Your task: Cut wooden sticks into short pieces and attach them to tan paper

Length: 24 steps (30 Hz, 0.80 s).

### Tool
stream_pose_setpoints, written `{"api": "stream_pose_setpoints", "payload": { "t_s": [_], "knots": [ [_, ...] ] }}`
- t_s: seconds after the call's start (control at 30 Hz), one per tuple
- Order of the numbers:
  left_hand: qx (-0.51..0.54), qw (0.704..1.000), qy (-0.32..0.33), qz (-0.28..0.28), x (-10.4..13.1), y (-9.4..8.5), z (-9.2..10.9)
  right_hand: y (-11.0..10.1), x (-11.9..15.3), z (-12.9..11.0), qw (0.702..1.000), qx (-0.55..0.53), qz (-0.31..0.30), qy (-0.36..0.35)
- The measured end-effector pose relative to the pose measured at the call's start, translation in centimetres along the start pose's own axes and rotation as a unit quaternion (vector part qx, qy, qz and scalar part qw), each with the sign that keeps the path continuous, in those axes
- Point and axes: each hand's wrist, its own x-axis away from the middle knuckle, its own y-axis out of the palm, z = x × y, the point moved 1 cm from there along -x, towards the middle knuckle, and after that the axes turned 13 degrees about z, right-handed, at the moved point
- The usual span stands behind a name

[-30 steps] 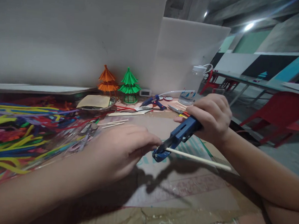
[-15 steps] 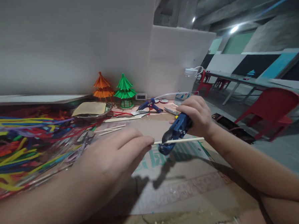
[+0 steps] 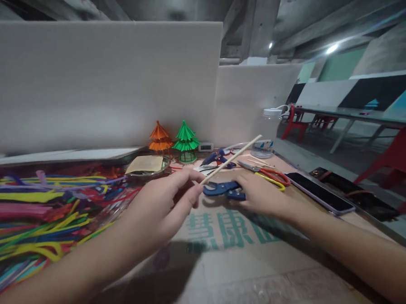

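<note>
Far L, pile of coloured strips [image 3: 46, 207], mostly yellow, blue, pink & red, lies loose on the tabletop; R of it a round tray [image 3: 166, 164] w/ a pale yellow sheet [image 3: 146, 164] on top; L hand [image 3: 171, 198] in front, thumb & index nearly closed, pinching the lower end of a thin pale stick [image 3: 235, 158], which tilts up to the R; behind, orange paper tree [image 3: 159, 138], then green paper tree [image 3: 186, 142], both upright, w/ small white clock [image 3: 205, 147] just beside; blue glue gun [image 3: 216, 157] lies behind the stick; R hand [image 3: 260, 191] has fingers curled on the handles of the blue cutter [image 3: 223, 189], underside of grip hidden, cutter's head close to L fingertips, above printed cardboard [image 3: 231, 253]; clear bottle [image 3: 265, 135] upright at back; scissors [image 3: 271, 175] w/ red & yellow handles behind R hand; farther R, phone [image 3: 319, 192], then dark case [image 3: 354, 191]; red chair [image 3: 393, 153] beyond
</note>
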Motion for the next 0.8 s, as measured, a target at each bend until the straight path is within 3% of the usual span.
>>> {"api": "stream_pose_setpoints", "payload": {
  "t_s": [0.13,0.33,0.8],
  "knots": [
    [0.123,0.988,-0.086,-0.046,0.0,0.4,-0.2,1.2,0.6,-0.8,0.995,0.039,-0.084,0.039],
    [0.191,0.971,-0.137,-0.049,-0.2,0.9,-0.4,1.7,0.5,-0.1,0.996,0.034,-0.075,0.033],
    [0.214,0.962,-0.153,-0.067,0.1,1.3,-0.8,1.7,0.4,0.0,0.998,-0.025,-0.045,0.020]
  ]
}}
